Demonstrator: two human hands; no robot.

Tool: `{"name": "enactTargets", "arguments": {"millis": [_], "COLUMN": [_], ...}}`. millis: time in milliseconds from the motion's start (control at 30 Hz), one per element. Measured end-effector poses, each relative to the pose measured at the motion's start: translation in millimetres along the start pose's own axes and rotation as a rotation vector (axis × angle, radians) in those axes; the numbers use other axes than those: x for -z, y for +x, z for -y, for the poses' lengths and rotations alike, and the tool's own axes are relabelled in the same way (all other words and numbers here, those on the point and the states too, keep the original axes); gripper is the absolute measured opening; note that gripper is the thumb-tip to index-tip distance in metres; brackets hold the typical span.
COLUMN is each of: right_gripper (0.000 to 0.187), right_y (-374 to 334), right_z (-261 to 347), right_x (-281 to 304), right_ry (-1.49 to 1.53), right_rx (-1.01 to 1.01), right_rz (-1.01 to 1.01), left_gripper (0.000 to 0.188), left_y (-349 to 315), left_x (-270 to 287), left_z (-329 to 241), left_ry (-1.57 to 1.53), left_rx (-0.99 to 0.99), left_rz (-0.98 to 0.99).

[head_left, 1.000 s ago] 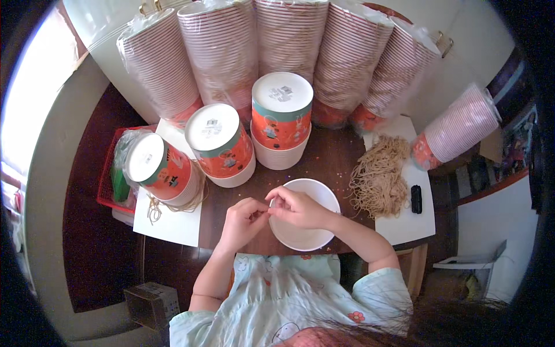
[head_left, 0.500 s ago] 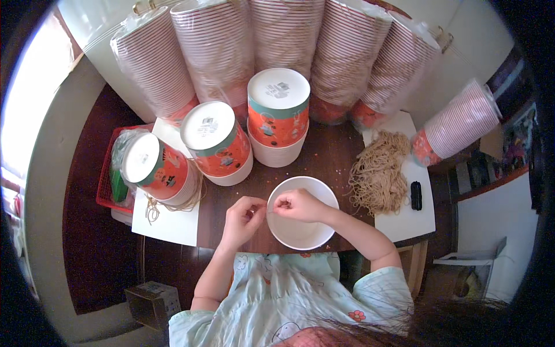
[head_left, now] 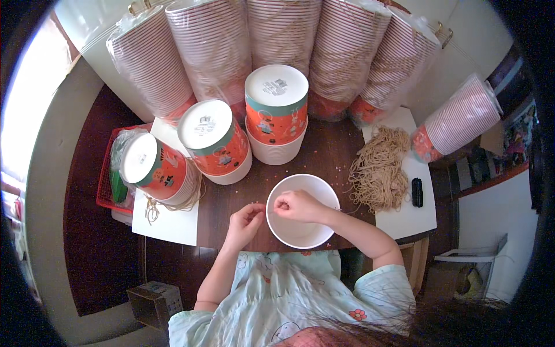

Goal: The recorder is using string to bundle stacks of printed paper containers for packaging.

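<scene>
Fingers [head_left: 281,203] of our right hand [head_left: 299,206] are hovering over the white tub [head_left: 306,234], curled nearly together; we cannot tell whether they are pinching anything. Our left hand [head_left: 245,222] is hanging loosely bent just beside the tub's rim at nine o'clock, its hold likewise unclear. The tub is standing on the table [head_left: 329,150], with tan string [head_left: 380,173] lying at two o'clock and an upturned orange tub [head_left: 276,122] standing at eleven.
</scene>
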State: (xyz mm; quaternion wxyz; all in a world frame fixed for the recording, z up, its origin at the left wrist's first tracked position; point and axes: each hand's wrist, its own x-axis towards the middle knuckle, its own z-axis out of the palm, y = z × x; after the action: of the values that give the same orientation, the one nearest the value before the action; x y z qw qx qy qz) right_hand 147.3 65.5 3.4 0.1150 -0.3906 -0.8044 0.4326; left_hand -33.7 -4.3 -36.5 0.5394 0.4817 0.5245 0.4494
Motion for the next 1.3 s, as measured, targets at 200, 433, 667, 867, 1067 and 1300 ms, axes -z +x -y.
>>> {"name": "enactTargets", "arguments": {"millis": [200,433,667,867,1067,1300], "right_gripper": [0.017,0.016,0.016,0.016,0.015,0.014], "right_y": [2,2,3,3,3,3], "right_z": [1,2,1,3,4,2], "right_x": [-2,-3,-4,-4,-3,-5], "right_ry": [-0.008,-0.015,0.033,0.028,0.041,0.013], "right_rx": [0.048,0.035,0.045,0.04,0.036,0.074], "right_rz": [-0.015,-0.009,-0.05,-0.071,-0.077,-0.046], "left_gripper": [0.016,0.017,0.02,0.021,0.021,0.021], "left_y": [0,-2,-5,-4,-5,-5], "left_x": [-1,-1,0,0,0,0], "left_z": [-1,-4,-13,-10,-12,-10], "left_ry": [-0.005,-0.001,0.102,0.106,0.125,0.14], "left_rx": [-0.006,-0.002,-0.033,-0.033,-0.021,-0.031], "left_rz": [0.005,0.016,0.035,0.034,0.029,0.021]}}
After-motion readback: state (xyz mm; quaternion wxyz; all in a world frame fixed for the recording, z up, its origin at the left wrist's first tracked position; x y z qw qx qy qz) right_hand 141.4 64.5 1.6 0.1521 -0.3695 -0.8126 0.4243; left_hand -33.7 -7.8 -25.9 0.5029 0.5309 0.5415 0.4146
